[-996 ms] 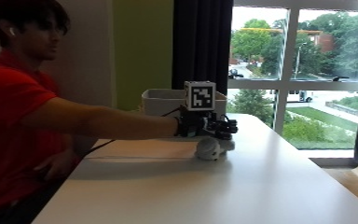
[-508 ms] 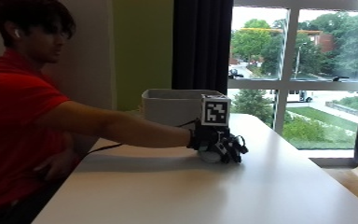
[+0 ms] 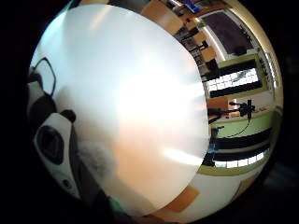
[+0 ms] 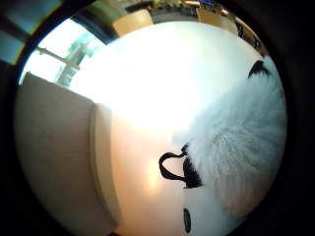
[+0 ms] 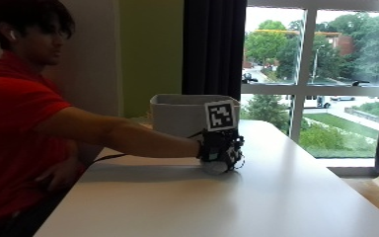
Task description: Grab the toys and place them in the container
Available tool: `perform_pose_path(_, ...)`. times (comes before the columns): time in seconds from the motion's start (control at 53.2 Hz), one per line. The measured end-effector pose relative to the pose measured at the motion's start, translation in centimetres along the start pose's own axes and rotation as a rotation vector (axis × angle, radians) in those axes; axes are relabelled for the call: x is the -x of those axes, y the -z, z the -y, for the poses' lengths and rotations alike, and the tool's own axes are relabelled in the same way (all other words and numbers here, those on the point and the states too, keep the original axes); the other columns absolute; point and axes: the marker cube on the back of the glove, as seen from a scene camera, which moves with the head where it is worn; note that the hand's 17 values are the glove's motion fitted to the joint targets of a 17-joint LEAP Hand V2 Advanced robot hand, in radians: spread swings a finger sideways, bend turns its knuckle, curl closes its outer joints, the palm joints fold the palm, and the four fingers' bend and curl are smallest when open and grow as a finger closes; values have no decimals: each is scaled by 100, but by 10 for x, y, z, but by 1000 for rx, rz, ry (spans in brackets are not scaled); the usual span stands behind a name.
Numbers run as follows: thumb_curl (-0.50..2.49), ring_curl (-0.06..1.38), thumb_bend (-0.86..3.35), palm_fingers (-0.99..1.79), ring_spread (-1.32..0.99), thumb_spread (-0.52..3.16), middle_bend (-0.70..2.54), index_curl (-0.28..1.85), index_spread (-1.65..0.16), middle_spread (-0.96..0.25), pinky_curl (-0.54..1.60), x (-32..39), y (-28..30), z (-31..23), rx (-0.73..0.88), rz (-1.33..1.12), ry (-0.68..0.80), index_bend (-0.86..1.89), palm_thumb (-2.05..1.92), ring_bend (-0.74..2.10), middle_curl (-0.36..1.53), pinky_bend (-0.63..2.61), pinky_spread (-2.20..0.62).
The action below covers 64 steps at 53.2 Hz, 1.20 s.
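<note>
In the outside view my gloved right hand [image 5: 221,147] sits on top of a small white and black plush toy [image 5: 213,168] that rests on the white table [image 5: 242,207]. My fingers curl down around the toy, and only its pale lower part shows beneath them. A light grey container [image 5: 179,114] stands just behind the hand. White fur of the toy [image 4: 236,147] with a black loop fills much of the thumb side palm view, next to the container's wall [image 4: 54,152]. The little finger side palm view shows the toy's black and white parts [image 3: 51,140] beside the bare table [image 3: 135,93].
A large window [image 5: 321,74] and a dark curtain [image 5: 212,49] stand beyond the table's far end. The person's bare left hand [image 5: 58,175] stays low beside the table's near left edge. The tabletop stretches wide in front of and to the right of the toy.
My hand has come down from just above the toy onto it and closed around it. It then shifted slightly back toward the container.
</note>
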Motion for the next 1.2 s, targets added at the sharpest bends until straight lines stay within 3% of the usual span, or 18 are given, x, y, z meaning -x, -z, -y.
perform_pose_path(0.113, 59, 57, 12, 136, -38, 90, 95, 51, -47, -35, 35, -1, 0, -4, 0, 14, 115, 56, 56, 119, 51, 84, -45)
perform_pose_path(0.207, 64, 58, 13, 133, -37, 83, 104, 60, -45, -33, 36, -1, 2, -5, 35, 54, 64, 70, 58, 123, 56, 84, -44)
perform_pose_path(0.376, 74, 59, 13, 127, -35, 73, 115, 73, -40, -29, 40, 5, 48, -19, -38, 157, 126, 85, 59, 129, 62, 88, -43)
perform_pose_path(0.47, 78, 59, 13, 124, -35, 68, 118, 78, -38, -28, 41, 7, 96, -22, -60, 184, 183, 88, 59, 132, 64, 90, -43)
perform_pose_path(0.639, 86, 59, 12, 121, -34, 63, 120, 85, -34, -26, 43, 36, 171, -28, -75, 250, 148, 91, 59, 135, 66, 92, -43)
perform_pose_path(0.714, 89, 59, 12, 121, -33, 60, 121, 88, -33, -25, 44, 58, 212, -37, -136, 240, 298, 91, 58, 136, 67, 93, -43)
perform_pose_path(0.865, 96, 58, 12, 120, -33, 57, 122, 92, -31, -24, 45, 112, 274, -48, -181, 280, 361, 91, 57, 138, 68, 94, -43)
perform_pose_path(1.203, 108, 57, 9, 119, -32, 53, 122, 99, -29, -23, 45, 207, 311, -72, -219, 254, 495, 89, 54, 139, 69, 94, -43)
